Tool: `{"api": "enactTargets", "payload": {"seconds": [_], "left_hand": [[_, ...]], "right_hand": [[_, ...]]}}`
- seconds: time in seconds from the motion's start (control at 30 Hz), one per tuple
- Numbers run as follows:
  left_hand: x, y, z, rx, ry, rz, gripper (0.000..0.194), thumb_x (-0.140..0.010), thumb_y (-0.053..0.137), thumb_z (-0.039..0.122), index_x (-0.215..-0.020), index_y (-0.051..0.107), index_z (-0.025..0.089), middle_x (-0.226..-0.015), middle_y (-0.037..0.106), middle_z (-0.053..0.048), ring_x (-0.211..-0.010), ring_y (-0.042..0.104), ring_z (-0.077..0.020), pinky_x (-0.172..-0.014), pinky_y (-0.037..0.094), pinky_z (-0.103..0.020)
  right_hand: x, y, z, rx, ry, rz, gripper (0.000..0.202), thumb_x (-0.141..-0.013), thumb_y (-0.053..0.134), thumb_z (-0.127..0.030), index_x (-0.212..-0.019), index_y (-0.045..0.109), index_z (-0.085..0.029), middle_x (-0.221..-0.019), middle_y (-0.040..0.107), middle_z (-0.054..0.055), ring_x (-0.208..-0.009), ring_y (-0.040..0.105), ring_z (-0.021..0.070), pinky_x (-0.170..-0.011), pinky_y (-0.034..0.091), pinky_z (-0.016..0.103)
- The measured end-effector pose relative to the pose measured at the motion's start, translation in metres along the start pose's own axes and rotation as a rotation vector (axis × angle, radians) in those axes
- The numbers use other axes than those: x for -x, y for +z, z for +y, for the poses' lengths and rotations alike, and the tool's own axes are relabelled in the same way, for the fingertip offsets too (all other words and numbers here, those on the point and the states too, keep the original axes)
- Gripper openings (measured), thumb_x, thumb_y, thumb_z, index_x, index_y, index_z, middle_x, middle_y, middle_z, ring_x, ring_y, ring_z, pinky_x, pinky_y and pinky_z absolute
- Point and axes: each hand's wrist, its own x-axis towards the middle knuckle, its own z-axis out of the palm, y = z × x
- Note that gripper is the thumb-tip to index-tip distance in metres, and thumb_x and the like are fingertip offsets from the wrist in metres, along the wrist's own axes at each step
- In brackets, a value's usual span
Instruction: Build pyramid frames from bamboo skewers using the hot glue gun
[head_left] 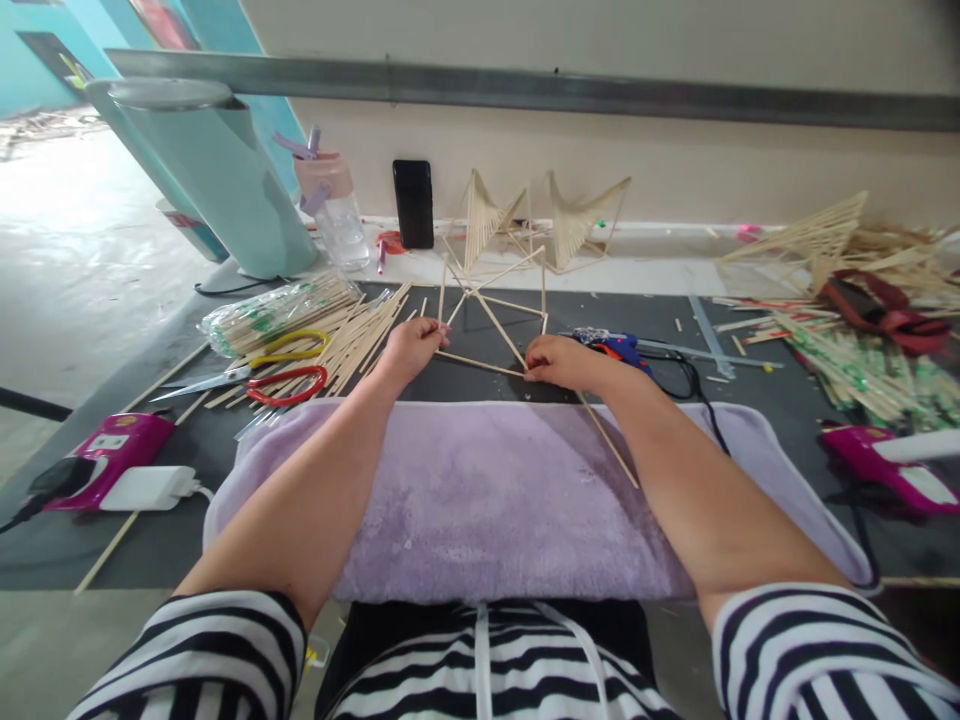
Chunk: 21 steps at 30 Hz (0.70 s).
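Observation:
A small open frame of thin wooden sticks stands on the dark tabletop in front of me. My left hand pinches the frame at its left corner. At its near right corner, the fingers of my right hand are closed on the frame's sticks. A loose stick slants from below my right hand across the purple towel. Just behind my right hand lies a blue glue gun, partly hidden by it.
Scissors and loose sticks lie left, beside a bagged bundle. A bottle, phone and two finished-looking stick models stand along the wall. Pink power strips sit at both sides; more sticks lie right.

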Motion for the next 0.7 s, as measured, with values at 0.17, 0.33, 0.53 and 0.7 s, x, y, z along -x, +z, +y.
{"api": "enactTargets", "payload": {"seconds": [0.17, 0.33, 0.53, 0.7], "left_hand": [[0.016, -0.004, 0.018, -0.078, -0.033, -0.023, 0.027, -0.081, 0.058, 0.038, -0.072, 0.071, 0.016, -0.063, 0.066, -0.001, -0.053, 0.046, -0.0083, -0.054, 0.033, -0.021], [0.026, -0.002, 0.028, -0.030, -0.040, -0.119, 0.030, -0.079, 0.060, 0.040, -0.066, 0.071, 0.016, -0.060, 0.064, -0.001, -0.051, 0.048, -0.0086, -0.054, 0.036, -0.023], [0.026, -0.007, 0.028, -0.116, 0.029, -0.080, 0.029, -0.079, 0.063, 0.045, -0.078, 0.069, 0.017, -0.060, 0.059, 0.001, -0.056, 0.050, -0.0096, -0.057, 0.036, -0.023], [0.025, -0.010, 0.034, -0.176, 0.181, 0.231, 0.034, -0.076, 0.069, 0.038, -0.101, 0.062, 0.017, -0.075, 0.064, -0.001, -0.065, 0.052, -0.0104, -0.068, 0.040, -0.023]], "right_hand": [[0.006, -0.007, 0.008, 0.019, -0.003, -0.012, 0.013, -0.077, 0.069, -0.022, -0.089, 0.074, -0.019, -0.096, 0.067, 0.007, -0.086, 0.061, 0.0181, -0.080, 0.045, 0.028], [0.014, -0.012, 0.005, -0.009, -0.007, 0.001, 0.031, -0.076, 0.072, -0.029, -0.105, 0.071, -0.019, -0.105, 0.066, 0.008, -0.082, 0.060, 0.0170, -0.075, 0.044, 0.027], [0.006, -0.023, -0.036, -0.094, 0.022, 0.156, 0.029, -0.077, 0.071, -0.031, -0.105, 0.069, -0.021, -0.093, 0.069, 0.004, -0.079, 0.059, 0.0164, -0.071, 0.040, 0.027], [-0.007, -0.030, -0.060, -0.159, 0.040, 0.284, 0.030, -0.080, 0.068, -0.031, -0.108, 0.068, -0.021, -0.092, 0.069, 0.003, -0.073, 0.057, 0.0140, -0.070, 0.039, 0.027]]}}
